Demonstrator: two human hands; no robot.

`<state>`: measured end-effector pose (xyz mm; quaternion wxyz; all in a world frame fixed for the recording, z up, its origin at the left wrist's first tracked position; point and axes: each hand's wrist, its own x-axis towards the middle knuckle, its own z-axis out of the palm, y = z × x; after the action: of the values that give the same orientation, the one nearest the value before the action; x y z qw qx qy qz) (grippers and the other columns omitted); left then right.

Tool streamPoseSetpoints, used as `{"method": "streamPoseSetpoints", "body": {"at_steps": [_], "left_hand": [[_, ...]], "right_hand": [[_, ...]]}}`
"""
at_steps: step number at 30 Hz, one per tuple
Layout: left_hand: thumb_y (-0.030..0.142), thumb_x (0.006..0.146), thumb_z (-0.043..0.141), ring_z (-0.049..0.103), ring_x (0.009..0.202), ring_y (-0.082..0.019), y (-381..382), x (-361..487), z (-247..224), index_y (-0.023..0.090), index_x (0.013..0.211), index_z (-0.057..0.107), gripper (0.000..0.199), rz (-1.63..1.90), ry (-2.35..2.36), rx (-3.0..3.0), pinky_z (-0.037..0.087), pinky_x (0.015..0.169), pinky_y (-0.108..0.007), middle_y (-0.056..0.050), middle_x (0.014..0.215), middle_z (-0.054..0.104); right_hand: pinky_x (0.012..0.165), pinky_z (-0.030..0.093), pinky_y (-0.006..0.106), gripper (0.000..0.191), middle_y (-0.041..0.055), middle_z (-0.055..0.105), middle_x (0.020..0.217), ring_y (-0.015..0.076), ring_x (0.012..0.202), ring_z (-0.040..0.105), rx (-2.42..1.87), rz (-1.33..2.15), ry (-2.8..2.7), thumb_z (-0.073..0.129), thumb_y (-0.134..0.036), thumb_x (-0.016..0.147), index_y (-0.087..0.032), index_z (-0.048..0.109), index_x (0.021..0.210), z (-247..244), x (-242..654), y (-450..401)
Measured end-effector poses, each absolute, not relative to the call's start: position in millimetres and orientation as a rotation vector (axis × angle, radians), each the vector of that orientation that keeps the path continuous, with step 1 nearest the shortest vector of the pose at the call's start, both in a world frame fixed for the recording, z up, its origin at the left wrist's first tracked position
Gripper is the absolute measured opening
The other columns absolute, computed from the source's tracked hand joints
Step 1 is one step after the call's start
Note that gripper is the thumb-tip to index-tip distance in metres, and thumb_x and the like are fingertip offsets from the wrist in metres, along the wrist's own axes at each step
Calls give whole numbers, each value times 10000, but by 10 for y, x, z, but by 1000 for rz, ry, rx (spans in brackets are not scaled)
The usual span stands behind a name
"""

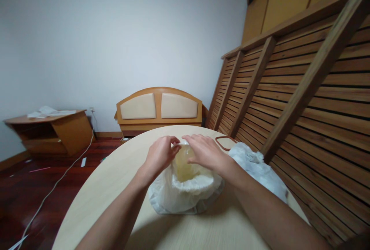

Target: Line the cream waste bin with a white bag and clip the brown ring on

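A white plastic bag (185,198) stands on the round pale table, its mouth gaping. Out of it rises a see-through, yellowish pouch (182,165) that looks like a clear plastic bag; what is inside I cannot make out. My left hand (162,151) pinches the upper left edge of this clear bag between thumb and fingers. My right hand (206,150) is at its upper right, fingers stretched over the top and the thumb spread apart, near or touching the plastic. The fingertips partly hide the bag's top edge.
A second white plastic bag (257,169), knotted, lies at the table's right. Behind it is a brown loop-shaped handle (221,139). Wooden slats (289,99) lean close on the right. A low cabinet (69,134) and a white cable (62,177) are on the left.
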<state>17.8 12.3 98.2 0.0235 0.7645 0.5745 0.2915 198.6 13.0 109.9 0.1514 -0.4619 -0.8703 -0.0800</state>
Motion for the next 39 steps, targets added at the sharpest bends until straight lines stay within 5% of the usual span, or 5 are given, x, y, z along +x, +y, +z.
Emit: {"method": "streamPoseSetpoints", "body": {"at_steps": [9, 18, 24, 32, 39], "left_hand": [[295, 879, 628, 678, 799, -202, 16, 237, 1041, 236, 979, 744, 165, 875, 1812, 2416, 400, 651, -270, -48, 941, 763], [287, 878, 616, 687, 857, -211, 11, 244, 1039, 243, 970, 738, 159, 904, 1777, 2428, 411, 685, -271, -43, 970, 769], [302, 880, 608, 685, 797, -202, 4, 257, 1044, 232, 970, 749, 181, 908, 1781, 2428, 406, 656, -273, -53, 943, 772], [316, 885, 610, 698, 786, -211, 33, 218, 1043, 241, 995, 761, 201, 887, 1838, 2357, 432, 664, -275, -66, 956, 779], [308, 883, 609, 698, 786, -206, 21, 229, 1039, 236, 1002, 766, 210, 898, 1832, 2355, 442, 673, -272, -68, 943, 779]], "right_hand": [[762, 519, 339, 417, 127, 723, 1052, 289, 993, 696, -1631, -382, -2357, 666, -147, 850, -180, 544, 1247, 1011, 1791, 151], [924, 503, 409, 873, 186, 639, 1295, 332, 1197, 614, -1647, -180, -2333, 798, -241, 761, -139, 341, 1498, 1142, 2020, 7], [936, 482, 397, 704, 197, 669, 1253, 321, 1182, 631, -1716, -124, -2282, 624, -90, 825, -112, 376, 1484, 1058, 2069, -1], [904, 485, 404, 936, 207, 681, 1212, 352, 1154, 637, -1702, -15, -2235, 744, -203, 749, -112, 258, 1544, 1025, 2122, -58], [892, 473, 366, 624, 185, 702, 1163, 322, 1150, 636, -1699, 120, -2277, 708, -158, 781, -121, 489, 1364, 978, 2153, 9]]}}
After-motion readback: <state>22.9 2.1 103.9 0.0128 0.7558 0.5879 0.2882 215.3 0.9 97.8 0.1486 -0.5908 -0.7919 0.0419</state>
